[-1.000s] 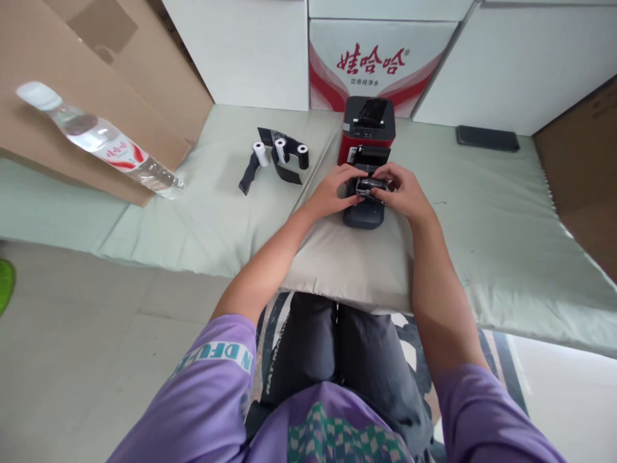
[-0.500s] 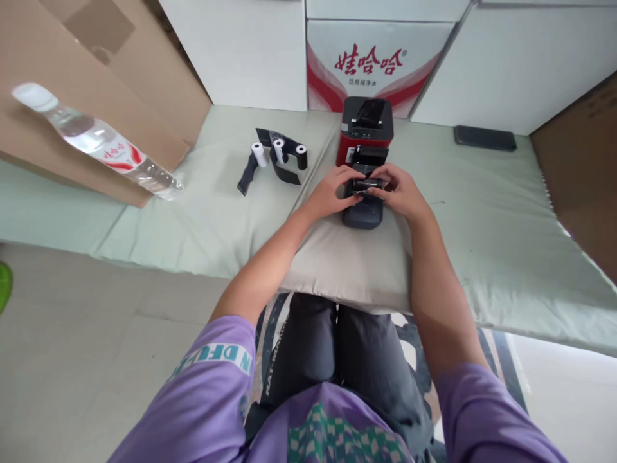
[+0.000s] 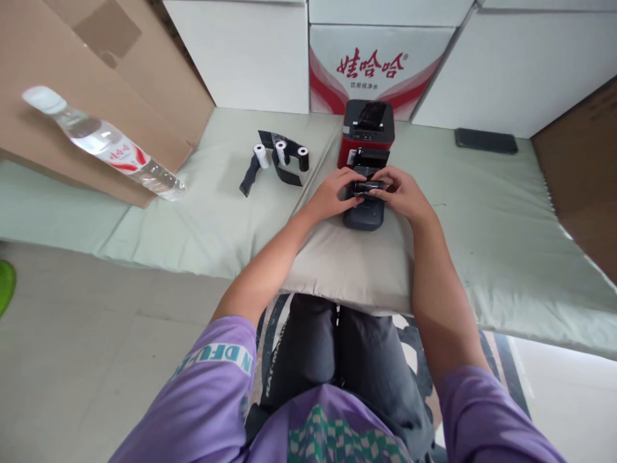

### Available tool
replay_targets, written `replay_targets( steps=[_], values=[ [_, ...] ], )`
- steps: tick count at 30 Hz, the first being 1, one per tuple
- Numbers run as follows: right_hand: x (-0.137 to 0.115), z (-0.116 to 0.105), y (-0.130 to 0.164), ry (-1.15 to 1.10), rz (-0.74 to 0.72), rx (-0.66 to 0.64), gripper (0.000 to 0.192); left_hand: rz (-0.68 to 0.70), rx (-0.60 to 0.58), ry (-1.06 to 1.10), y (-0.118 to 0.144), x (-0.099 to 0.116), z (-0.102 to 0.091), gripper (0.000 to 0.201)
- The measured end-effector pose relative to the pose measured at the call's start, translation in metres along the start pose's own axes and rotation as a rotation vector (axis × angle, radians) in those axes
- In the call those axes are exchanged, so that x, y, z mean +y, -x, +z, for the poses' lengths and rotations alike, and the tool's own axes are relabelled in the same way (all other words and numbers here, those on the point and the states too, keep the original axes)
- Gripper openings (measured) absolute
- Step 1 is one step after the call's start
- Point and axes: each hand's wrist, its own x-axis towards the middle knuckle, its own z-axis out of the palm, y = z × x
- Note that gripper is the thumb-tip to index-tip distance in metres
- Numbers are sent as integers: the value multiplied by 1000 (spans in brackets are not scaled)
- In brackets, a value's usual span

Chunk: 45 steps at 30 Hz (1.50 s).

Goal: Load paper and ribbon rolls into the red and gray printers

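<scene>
A table (image 3: 216, 238) draped in pale green cloth stretches beneath a person's left hand (image 3: 335, 193) and right hand (image 3: 402, 193). A brown cardboard box (image 3: 159, 109) stands far to the left of the left hand; a white carton (image 3: 376, 67) with red lettering rises beyond both hands. A capped water bottle (image 3: 113, 148) stands before the cardboard box, well left of the left hand. Just past the fingers sits a red-and-black printer (image 3: 369, 132), and between the hands lies a dark handheld printer (image 3: 364, 215). A black phone (image 3: 486, 141) rests beyond and right of the right hand. Three small paper rolls (image 3: 282, 153), trailing dark strips, sit left of the left hand. Over the handheld printer's middle, a shiny black roll (image 3: 369, 186) is pinched in the curled right hand; the left, thumb and fingers parted, touches alongside, its grip unclear.
</scene>
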Motion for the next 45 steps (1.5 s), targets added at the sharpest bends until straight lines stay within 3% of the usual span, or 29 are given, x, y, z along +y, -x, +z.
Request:
replay_targets(
  steps=[19,27,34,39,45],
  values=[
    [0,4,-1,58,-2,23,56,-38,-5,-57,-1,3,-1,34],
    [-1,8,-1,63,8,52,53,-35,10,-14,-1,-1,1,66],
    [6,9,-1,30,46,69,66,-62,14,-55,-3,6,1,54],
    [12,13,-2,-91,70,110,76,-37,45,-54,-2,-1,1,68],
    [10,9,-2,-2,44,115,65,-108,70,-124,-3,-1,1,39]
  ],
)
